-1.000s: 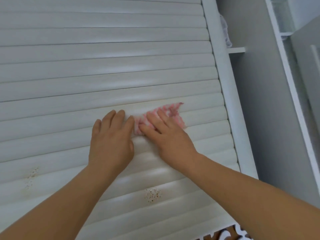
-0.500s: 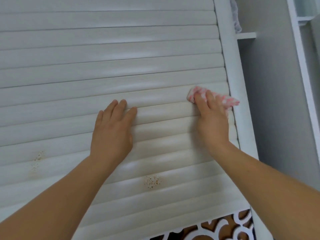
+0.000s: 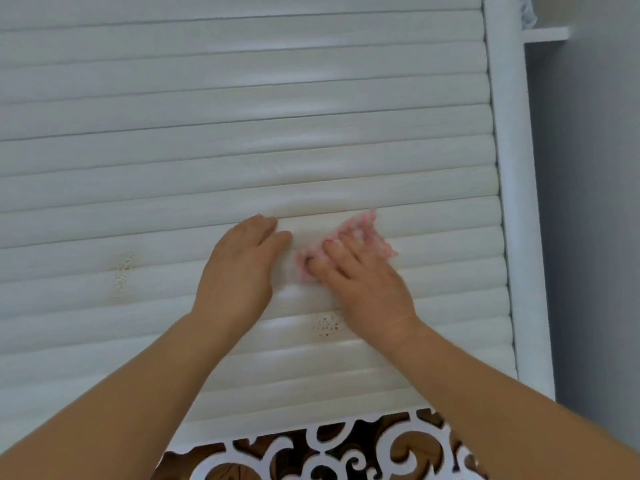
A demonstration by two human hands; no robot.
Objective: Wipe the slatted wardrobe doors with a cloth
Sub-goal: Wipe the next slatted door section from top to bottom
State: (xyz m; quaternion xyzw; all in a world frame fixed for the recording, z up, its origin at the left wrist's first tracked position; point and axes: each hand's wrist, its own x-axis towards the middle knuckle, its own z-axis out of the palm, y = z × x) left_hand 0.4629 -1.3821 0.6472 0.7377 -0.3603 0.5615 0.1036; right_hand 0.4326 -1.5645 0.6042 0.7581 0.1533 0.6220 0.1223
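Observation:
A white slatted wardrobe door [image 3: 207, 133] fills most of the view. My left hand [image 3: 239, 268] lies flat on the slats, fingers straight. Just to its right, my right hand [image 3: 360, 282] presses a pink-and-white cloth [image 3: 363, 230] against the slats with straight fingers; the cloth shows above and beside the fingers, the rest is hidden under the hand. Brown speckled stains mark the slats at the left [image 3: 121, 271] and below my right hand [image 3: 327, 325].
The door's white frame post [image 3: 512, 202] runs down the right side, with a grey wall [image 3: 588, 202] beyond it. A small white shelf [image 3: 545, 33] juts out at top right. A white cut-out scroll panel [image 3: 329, 452] lies below the slats.
My right hand has slid the cloth leftward from the door's right edge back to beside my left hand. The view has tilted down, showing more of the scroll panel.

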